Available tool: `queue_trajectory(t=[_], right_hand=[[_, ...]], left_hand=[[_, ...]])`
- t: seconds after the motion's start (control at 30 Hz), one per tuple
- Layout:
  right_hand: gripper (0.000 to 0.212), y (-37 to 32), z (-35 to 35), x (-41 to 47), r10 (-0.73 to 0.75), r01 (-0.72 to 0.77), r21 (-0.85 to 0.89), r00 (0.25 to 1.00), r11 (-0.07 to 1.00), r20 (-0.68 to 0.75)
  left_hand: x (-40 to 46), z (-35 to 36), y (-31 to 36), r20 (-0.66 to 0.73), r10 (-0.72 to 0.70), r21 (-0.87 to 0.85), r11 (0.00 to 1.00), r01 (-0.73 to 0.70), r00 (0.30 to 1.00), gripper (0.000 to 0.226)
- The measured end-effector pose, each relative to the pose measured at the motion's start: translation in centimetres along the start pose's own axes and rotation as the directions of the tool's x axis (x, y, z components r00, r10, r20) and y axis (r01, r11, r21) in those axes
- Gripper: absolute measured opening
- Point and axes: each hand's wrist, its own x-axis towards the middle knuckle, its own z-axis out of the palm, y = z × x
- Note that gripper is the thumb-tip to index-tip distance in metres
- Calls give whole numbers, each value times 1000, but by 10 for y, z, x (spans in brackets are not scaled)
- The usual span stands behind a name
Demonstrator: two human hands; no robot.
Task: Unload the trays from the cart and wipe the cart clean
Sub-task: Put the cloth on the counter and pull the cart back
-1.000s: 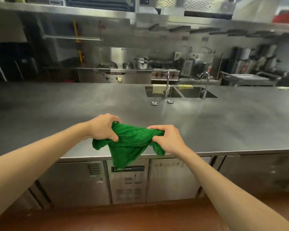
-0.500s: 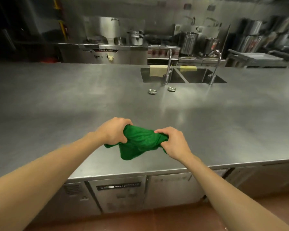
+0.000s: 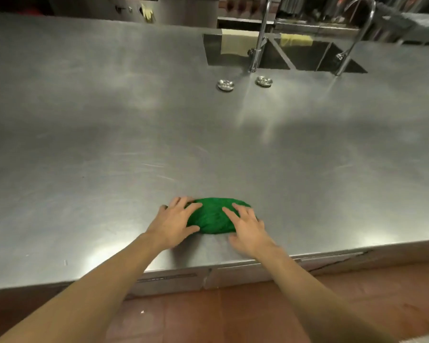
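A green cloth is seen bunched into a low mound on the stainless steel table, near the front edge; it is flanked by both hands, the left hand laid over its left end and the right hand laid over its right side; the fingers of both are spread and nearly straight, pressing or resting on the fabric, and nothing is gripped by either.

The cloth is judged to be light, soft and limp; no shape of its own is kept, so it is expected to sag and unfold when lifted; on smooth steel it is likely to slide easily under a flat palm, which suits wiping. Breakage is not a concern; whether it is damp cannot be told. A hold is best taken by gathering the middle of the mound into one fist, or by pinching two edges if it is to be spread out.

Against the earlier frames a clear difference is noted: half a second ago the cloth was held up off the table, clenched between two curled fists and partly hanging; now it is set down on the steel and the fists are opened flat over it. The view is also tilted further down, so that the twin sinks and two taps are pushed to the top edge. No cart and no trays are visible.
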Motion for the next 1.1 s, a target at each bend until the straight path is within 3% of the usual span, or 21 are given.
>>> queue_trajectory(t=[0.13, 0.3, 0.43, 0.53, 0.63, 0.77, 0.93, 1.1], right_hand=[[64, -4, 8, 6, 25, -27, -22, 996, 999, -89], [56, -33, -22, 12, 90, -89, 15, 993, 996, -77], [47, -104, -73, 26, 19, 24, 239, 984, 971, -175], [44, -194, -115, 33, -94, 194, 422, 964, 886, -247], [35, -302, -136, 17, -267, 396, 496, 912, 773, -312], [30, -445, -128, -49, -545, 611, 502, 786, 612, -292], [29, -584, -88, -170, -806, 766, 505, 555, 399, -205], [28, -670, -23, -307, -965, 832, 518, 257, 197, -45]], left_hand=[[7, 13, -5, -4, 14, -11, 1000, -14, 1000, 61], [6, -16, -10, 45, 24, -92, 996, -19, 999, 59], [-27, -80, -41, -119, -85, -231, 971, 55, 989, 52], [-82, -148, -82, -290, -248, -323, 934, 149, 924, 46], [-171, -204, -125, -426, -434, -390, 880, 272, 793, 39], [-335, -237, -164, -511, -645, -470, 763, 444, 568, 35], [-550, -226, -157, -526, -826, -562, 515, 647, 201, 32], [-722, -181, -107, -449, -882, -676, 228, 701, -146, 32]])
